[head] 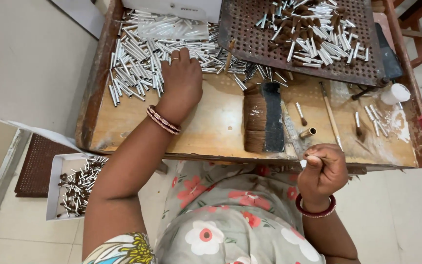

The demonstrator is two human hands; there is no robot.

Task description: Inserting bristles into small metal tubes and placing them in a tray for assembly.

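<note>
My left hand (180, 78) reaches into a heap of short silver metal tubes (137, 63) at the back left of a low wooden table (216, 132); its fingers are curled down among the tubes, and whether it holds one is hidden. My right hand (322, 171) hovers at the table's near edge, fingers pinched on a thin stick-like piece (324, 159) with a small white tip. A wide flat brush (263, 117) with brown bristles lies between the two hands.
A brown perforated board (250, 39) at the back carries several silver tubes with brown tips. A gold ferrule (308, 132), a wooden stick (330, 115), loose small brushes and a white cap (397, 93) lie at right. A white tray (57, 164) of tubes sits on the floor, left.
</note>
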